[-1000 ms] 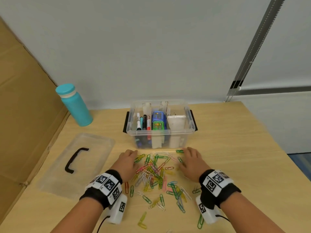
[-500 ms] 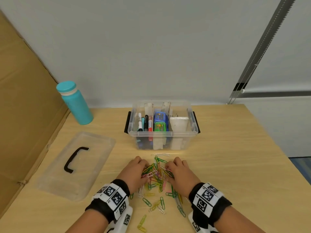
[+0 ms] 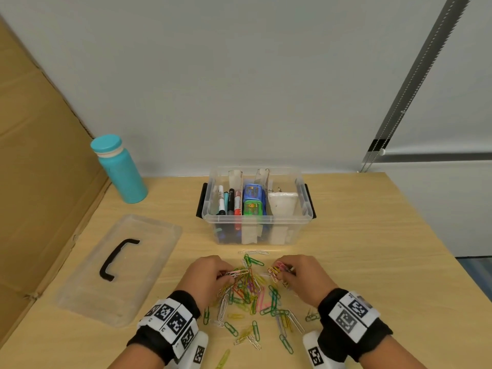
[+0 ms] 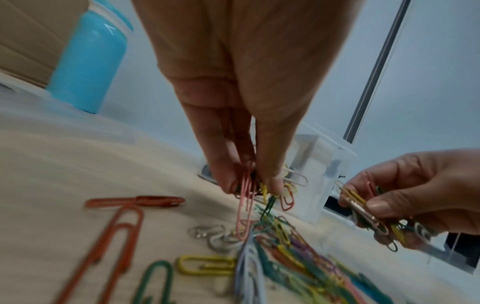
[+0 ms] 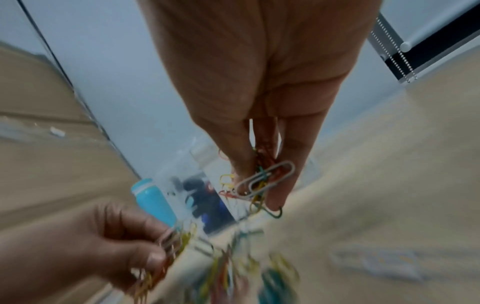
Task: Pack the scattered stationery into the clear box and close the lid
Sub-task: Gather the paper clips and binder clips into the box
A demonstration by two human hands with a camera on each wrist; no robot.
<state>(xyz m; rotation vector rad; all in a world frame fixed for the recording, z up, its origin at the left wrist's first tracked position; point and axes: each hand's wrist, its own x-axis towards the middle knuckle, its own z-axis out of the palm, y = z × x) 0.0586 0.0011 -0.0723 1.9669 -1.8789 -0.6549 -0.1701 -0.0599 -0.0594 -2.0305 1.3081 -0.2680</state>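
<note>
Now both hands are lifting off the table: left hand [image 3: 206, 275] and right hand [image 3: 306, 278] each pinching a paper clips [image 3: 247, 288] bunch; clear box [image 3: 257, 222] at 12 o'clock next.

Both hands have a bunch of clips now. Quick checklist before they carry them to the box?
1. left hand pinches paper clips: ok.
2. right hand pinches its own bunch: ok.
3. clear box open, lid lying off to the left: ok.
4. Path from hands to box free: ok.
5. Room in a compartment for clips: cannot tell.
6. Table cleared of loose clips: not ok, many remain.
</note>
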